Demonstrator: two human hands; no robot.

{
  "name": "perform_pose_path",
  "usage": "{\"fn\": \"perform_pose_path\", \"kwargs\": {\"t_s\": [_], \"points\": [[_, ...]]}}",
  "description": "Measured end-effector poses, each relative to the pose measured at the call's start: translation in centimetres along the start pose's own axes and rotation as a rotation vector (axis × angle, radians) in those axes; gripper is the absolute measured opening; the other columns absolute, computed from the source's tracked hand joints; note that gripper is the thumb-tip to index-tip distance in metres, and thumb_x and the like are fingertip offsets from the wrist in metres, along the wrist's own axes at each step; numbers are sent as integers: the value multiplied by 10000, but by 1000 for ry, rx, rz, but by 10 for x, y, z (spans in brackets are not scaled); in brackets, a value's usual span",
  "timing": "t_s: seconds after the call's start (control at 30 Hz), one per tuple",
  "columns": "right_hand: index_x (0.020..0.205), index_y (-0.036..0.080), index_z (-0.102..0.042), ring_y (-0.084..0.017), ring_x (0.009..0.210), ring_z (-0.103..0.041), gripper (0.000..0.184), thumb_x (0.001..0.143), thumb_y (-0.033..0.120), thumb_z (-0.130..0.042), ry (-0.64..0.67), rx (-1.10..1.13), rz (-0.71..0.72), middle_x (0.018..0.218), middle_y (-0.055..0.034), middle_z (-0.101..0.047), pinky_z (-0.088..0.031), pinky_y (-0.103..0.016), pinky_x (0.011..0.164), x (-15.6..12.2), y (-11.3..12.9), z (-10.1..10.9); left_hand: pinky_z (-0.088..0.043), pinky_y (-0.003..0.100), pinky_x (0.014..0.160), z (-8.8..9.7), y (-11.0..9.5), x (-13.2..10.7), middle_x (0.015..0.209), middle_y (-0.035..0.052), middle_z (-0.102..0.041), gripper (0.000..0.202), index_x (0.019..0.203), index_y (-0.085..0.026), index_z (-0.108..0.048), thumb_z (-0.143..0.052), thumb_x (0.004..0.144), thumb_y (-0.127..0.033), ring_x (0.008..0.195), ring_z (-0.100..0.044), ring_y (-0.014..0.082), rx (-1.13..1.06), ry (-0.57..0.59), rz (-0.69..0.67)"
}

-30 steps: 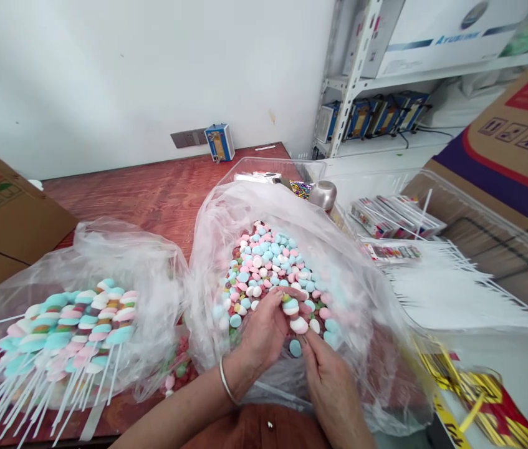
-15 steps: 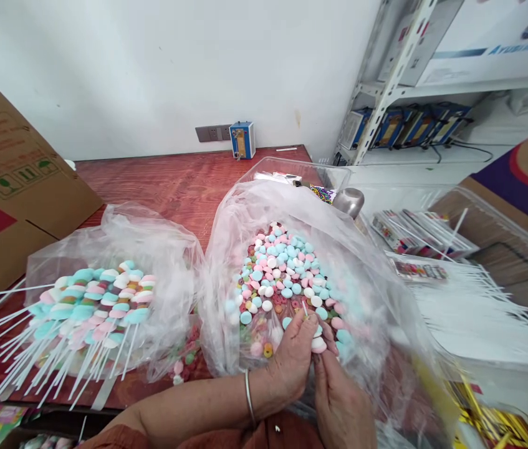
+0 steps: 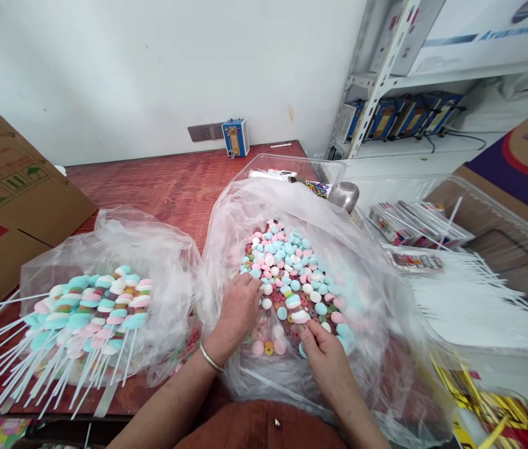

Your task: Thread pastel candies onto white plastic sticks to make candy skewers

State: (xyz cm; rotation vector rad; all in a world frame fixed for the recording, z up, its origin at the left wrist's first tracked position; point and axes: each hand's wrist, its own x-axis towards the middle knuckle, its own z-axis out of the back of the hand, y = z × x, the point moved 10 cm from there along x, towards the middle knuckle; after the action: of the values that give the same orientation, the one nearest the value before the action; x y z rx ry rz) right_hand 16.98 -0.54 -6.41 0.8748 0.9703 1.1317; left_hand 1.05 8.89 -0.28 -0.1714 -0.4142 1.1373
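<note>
My right hand [image 3: 323,349] is closed on the lower end of a candy skewer [image 3: 295,307], which carries several white, pink, blue and greenish-yellow pieces. The stick below them is hidden by my fingers. Under both hands an open clear plastic bag [image 3: 226,249] holds loose candies [image 3: 287,249], round pastel ones and ring-shaped gummies. At the left of this pile, my left hand [image 3: 239,305] reaches in with fingers curled together; its fingertips are partly hidden, and what they hold cannot be made out.
Finished candy skewers [image 3: 90,305] lie on a plastic bag at left, white sticks toward me. At right are a stack of white sticks [image 3: 460,305] and packets [image 3: 413,221] in a clear bin. A metal scoop [image 3: 344,196] sits behind the bag. A cardboard box [image 3: 20,181] stands left.
My hands were together around the skewer; now they are apart. The left has moved left and forward into the candies, while the right keeps the skewer, its candies now in plain view.
</note>
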Motion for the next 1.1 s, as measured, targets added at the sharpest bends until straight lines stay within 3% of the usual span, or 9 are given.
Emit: {"fn": "perform_pose_path", "kwargs": {"t_s": [0.2, 0.4, 0.5, 0.6, 0.7, 0.8, 0.9, 1.0, 1.1], "points": [[764, 194, -581, -172, 649, -481, 378, 903, 503, -413, -14, -22, 41, 665, 8, -552, -357, -254, 600, 10, 20, -1, -439, 399, 849, -17, -24, -2, 967, 71, -619, 104, 971, -194, -634, -569, 914, -251, 941, -526, 252, 121, 86, -59], [724, 194, -571, -169, 628, -479, 391, 900, 507, -415, -38, -30, 29, 639, 8, -549, -350, -258, 587, 10, 11, 1, -459, 373, 823, -23, -27, 0, 974, 83, -612, 144, 1010, -171, -633, -531, 910, -161, 921, -542, 235, 4, 66, -4], [744, 194, -581, -159, 605, -484, 352, 891, 493, -469, -76, 24, 15, 640, 11, -569, -361, -254, 571, 11, 6, 4, -467, 350, 837, -14, -26, 1, 981, 65, -622, 200, 1024, -186, -650, -563, 861, -107, 940, -565, 212, -251, 11, 42], [975, 187, -639, -174, 700, -566, 319, 877, 477, -549, -120, 191, 37, 787, -10, -657, -438, -256, 636, 15, 10, 6, -482, 307, 788, -11, -30, 0, 948, 40, -637, 225, 996, -202, -677, -617, 800, -107, 865, -594, 172, -585, 27, 78], [1055, 196, -625, -183, 792, -605, 340, 855, 471, -617, -126, 398, 67, 886, -26, -677, -491, -265, 694, 20, 18, 7, -503, 296, 739, -26, -38, -4, 916, 52, -669, 213, 958, -174, -686, -702, 747, -195, 805, -626, 167, -1005, 191, 179], [1007, 201, -611, -146, 663, -565, 327, 846, 485, -636, -106, 554, 26, 767, 9, -622, -463, -229, 563, 21, 14, 6, -516, 289, 748, -50, -45, -14, 872, 55, -709, 345, 984, -155, -675, -790, 685, -284, 783, -660, 166, -1416, 394, 371], [981, 196, -611, -101, 530, -446, 316, 845, 480, -639, -98, 565, 9, 652, 52, -530, -358, -197, 457, 18, 9, 7, -505, 243, 703, -59, -40, -18, 859, 37, -716, 363, 964, -157, -689, -824, 659, -301, 726, -652, 130, -1535, 407, 492], [964, 184, -616, -85, 498, -374, 307, 859, 473, -620, -83, 507, 17, 647, 55, -508, -309, -200, 442, 15, 8, 8, -508, 241, 719, -55, -38, -14, 868, 42, -719, 318, 934, -158, -702, -813, 677, -308, 763, -664, 140, -1521, 355, 469], [877, 181, -608, -89, 516, -393, 299, 851, 478, -624, -79, 434, 24, 692, 28, -555, -322, -210, 457, 13, 12, 10, -520, 275, 745, -50, -44, -12, 807, 48, -719, 328, 935, -154, -707, -815, 669, -314, 778, -679, 172, -1483, 376, 425]]}}
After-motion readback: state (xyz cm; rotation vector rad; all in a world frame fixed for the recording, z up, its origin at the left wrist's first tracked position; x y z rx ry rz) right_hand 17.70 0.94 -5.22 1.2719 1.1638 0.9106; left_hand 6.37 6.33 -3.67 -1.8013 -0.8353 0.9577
